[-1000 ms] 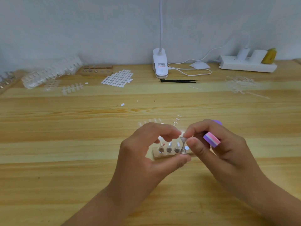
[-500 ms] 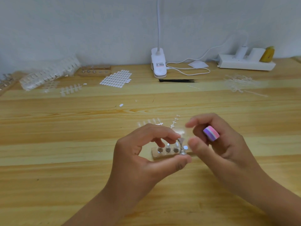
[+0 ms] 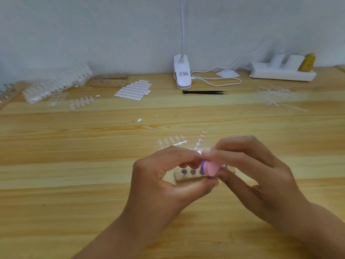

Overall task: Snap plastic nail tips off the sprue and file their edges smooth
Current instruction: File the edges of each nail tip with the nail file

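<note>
My left hand (image 3: 164,176) curls over a small wooden holder (image 3: 188,177) with round metal sockets, its thumb and fingertips pinching a small metal stand; whether a nail tip sits on it is hidden by the file. My right hand (image 3: 253,171) grips a pink and purple file block (image 3: 210,168) and holds it against the spot my left fingers pinch. Just behind the hands lie a clear sprue with several nail tips (image 3: 170,142) and a bare sprue strip (image 3: 200,141).
At the back stand a white clip lamp (image 3: 182,75) with its cable, a power strip (image 3: 281,71) and black tweezers (image 3: 203,92). A sheet of white stickers (image 3: 133,90), another wooden holder (image 3: 108,82), packed nail sprues (image 3: 56,85) and loose clear sprues (image 3: 274,95) lie around.
My right hand has swung the file block leftward and down to my left fingertips, where it now covers the small stand that was visible before.
</note>
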`<state>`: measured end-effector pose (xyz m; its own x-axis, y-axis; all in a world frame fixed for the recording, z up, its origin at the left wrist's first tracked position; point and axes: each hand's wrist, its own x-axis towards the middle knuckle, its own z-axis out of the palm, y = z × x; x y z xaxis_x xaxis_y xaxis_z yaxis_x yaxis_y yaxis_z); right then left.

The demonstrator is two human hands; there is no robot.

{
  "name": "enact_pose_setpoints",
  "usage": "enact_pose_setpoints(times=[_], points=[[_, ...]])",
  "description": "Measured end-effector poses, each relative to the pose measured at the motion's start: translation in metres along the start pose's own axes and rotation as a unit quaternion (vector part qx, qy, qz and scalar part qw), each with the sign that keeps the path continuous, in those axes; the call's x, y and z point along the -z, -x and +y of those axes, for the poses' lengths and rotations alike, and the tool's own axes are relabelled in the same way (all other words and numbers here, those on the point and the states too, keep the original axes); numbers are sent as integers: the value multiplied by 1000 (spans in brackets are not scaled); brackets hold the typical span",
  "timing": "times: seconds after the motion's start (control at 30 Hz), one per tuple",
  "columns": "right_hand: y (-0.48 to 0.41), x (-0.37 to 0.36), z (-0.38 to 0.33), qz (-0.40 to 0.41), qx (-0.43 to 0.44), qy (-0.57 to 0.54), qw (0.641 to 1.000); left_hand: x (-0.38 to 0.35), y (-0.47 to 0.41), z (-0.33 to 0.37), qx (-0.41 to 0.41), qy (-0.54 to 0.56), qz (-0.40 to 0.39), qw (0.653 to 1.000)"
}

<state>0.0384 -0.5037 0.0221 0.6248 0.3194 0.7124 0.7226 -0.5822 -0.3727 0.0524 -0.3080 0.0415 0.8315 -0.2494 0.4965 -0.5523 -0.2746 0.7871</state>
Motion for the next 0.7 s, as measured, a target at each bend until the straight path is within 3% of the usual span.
enact_pose_setpoints(times=[0.13,0.23,0.37,0.53,0.7], points=[[-1,4,9,37,-33,52,997,3,-1,1,17,4,6,1000],[-2,5,4,75,-56,21,995,2,-1,1,28,11,4,1000],[0,0,-1,56,21,37,998,1,-1,1,21,7,-11,1000],[-1,4,9,84,-11,56,995,2,-2,-2,47,24,-2,999],[1,-3,3,68,21,59,996,1,-1,0,34,29,-15,999]])
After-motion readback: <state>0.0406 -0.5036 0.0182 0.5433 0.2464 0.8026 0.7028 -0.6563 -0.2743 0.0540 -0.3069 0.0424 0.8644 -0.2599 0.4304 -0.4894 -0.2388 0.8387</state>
